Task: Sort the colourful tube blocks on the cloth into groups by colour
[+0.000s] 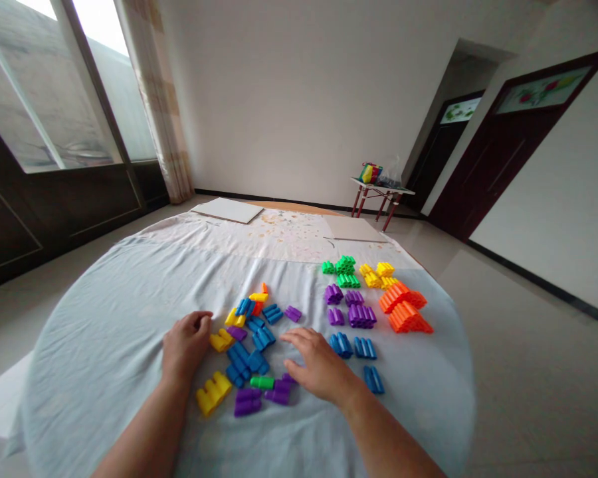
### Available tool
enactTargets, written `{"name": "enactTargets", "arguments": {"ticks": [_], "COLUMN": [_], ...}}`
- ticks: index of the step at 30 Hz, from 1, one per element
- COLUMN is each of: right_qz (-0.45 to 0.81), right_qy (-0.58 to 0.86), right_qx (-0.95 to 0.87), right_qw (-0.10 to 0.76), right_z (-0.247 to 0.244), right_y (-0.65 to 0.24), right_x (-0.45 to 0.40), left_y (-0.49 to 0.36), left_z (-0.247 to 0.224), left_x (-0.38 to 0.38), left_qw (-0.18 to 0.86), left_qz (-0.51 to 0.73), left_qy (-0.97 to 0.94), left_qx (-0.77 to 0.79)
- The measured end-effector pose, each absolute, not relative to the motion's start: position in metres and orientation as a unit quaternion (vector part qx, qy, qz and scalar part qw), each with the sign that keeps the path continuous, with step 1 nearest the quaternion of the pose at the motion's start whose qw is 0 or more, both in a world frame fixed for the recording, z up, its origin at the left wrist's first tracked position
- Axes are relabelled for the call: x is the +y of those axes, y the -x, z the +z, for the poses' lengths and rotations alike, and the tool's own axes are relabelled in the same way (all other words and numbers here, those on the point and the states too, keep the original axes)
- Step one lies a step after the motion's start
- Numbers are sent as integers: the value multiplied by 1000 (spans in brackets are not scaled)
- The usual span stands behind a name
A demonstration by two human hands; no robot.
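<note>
My left hand (186, 344) rests on the cloth at the left edge of a mixed pile, its fingers curled in beside a yellow block (221, 340); what they hold, if anything, is hidden. Right of the pile, my right hand (315, 362) has its fingers apart, with nothing between them. Between the hands lie blue blocks (264, 338), purple blocks (248, 401), a green block (262, 382) and a large yellow block (214, 393). Beyond my right hand, blocks sit grouped by colour: green (345, 265), yellow (377, 275), purple (362, 317), orange (406, 308) and blue (365, 348).
A pale blue cloth (109, 345) covers the round table. Two flat boards lie at its far side, one white (229, 210) and one beige (356, 230). Against the back wall a small side table (383, 186) carries a colourful bag (370, 173).
</note>
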State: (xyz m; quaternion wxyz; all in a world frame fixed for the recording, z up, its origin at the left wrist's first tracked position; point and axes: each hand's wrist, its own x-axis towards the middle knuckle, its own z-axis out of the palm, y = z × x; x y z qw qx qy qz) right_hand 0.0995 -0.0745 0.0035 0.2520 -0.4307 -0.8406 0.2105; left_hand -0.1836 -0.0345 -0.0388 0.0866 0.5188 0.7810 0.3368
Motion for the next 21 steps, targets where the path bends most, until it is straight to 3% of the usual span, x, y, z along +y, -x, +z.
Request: {"name": "enactTargets", "arguments": {"ticks": [9, 16, 21], "right_qz": [218, 114, 104], "right_qy": [371, 448, 350], "right_qx": [-883, -843, -882], "right_qw": [186, 275, 299], "right_z": [-13, -25, -11], "right_y": [-89, -89, -72], "right_x": [-88, -76, -90], "left_y": [181, 179, 178], "left_z": [-40, -38, -37], "left_x": [-37, -39, -38], "left_qw": [95, 104, 107], "left_qz": [342, 350, 356], "left_qy": [-515, -511, -507], "left_qx": [780, 778, 778]}}
